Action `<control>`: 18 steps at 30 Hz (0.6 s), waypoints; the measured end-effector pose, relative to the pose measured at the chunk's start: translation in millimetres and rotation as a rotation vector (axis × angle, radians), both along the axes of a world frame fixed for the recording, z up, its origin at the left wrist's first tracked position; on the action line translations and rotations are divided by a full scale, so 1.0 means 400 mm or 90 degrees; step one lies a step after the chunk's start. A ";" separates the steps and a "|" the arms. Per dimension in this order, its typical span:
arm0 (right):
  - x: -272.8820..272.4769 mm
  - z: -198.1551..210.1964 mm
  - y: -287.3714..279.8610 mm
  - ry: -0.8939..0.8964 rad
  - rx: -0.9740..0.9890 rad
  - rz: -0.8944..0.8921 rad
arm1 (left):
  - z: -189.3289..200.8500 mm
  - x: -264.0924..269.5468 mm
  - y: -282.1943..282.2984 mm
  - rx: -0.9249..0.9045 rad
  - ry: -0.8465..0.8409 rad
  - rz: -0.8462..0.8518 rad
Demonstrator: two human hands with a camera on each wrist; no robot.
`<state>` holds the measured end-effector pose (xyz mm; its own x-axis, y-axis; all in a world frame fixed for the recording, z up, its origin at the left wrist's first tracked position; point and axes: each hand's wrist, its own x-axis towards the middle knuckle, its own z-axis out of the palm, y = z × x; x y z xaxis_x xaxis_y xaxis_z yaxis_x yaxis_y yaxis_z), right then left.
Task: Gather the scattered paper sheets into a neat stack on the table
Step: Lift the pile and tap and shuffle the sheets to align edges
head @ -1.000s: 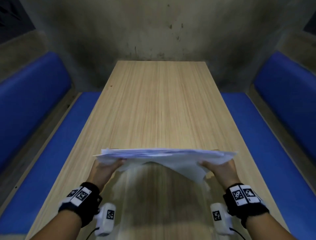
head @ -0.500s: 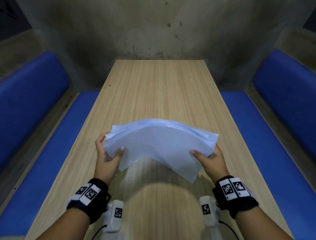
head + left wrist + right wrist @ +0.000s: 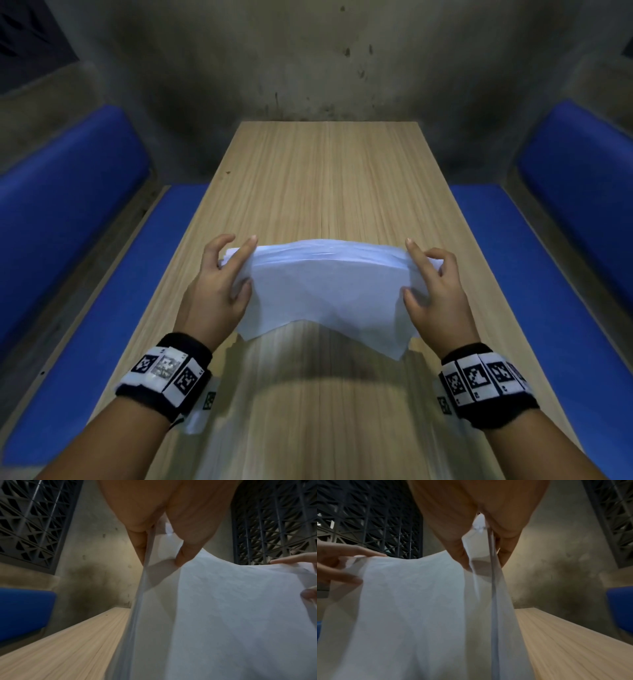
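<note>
A bundle of white paper sheets (image 3: 325,291) is held over the middle of the wooden table (image 3: 325,178), bowed upward, with uneven lower edges hanging toward me. My left hand (image 3: 227,274) pinches its left end between thumb and fingers. My right hand (image 3: 430,274) pinches the right end the same way. In the left wrist view the paper sheets (image 3: 231,615) fill the right side, with my thumb pressing on them. The right wrist view shows the paper sheets (image 3: 412,608) hanging below my right hand (image 3: 482,561).
Blue padded benches run along both sides, the left bench (image 3: 78,308) and the right bench (image 3: 548,308). A stained concrete wall (image 3: 318,61) closes the far end of the table. Dark lattice panels (image 3: 30,520) stand above the wall.
Both hands carried the paper bundle forward, away from me, toward the table's middle. The bundle tipped from edge-on flat to arched, and the thumbs shifted onto its near face.
</note>
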<state>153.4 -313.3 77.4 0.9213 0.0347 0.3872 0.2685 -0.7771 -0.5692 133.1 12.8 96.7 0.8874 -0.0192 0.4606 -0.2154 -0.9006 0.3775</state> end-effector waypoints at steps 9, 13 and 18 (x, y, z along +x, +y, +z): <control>-0.014 -0.029 -0.004 -0.078 0.136 -0.041 | -0.012 -0.012 0.004 -0.032 -0.017 0.000; -0.013 -0.035 -0.004 -0.027 0.288 -0.059 | -0.010 -0.011 0.007 -0.064 -0.021 0.018; -0.022 -0.047 0.008 0.147 0.432 -0.031 | -0.027 -0.004 0.015 -0.112 -0.022 0.048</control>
<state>144.4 -310.2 58.7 0.9767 -0.1882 0.1036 0.0565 -0.2400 -0.9691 131.4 18.6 85.8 0.8671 0.1301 0.4809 -0.1654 -0.8354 0.5242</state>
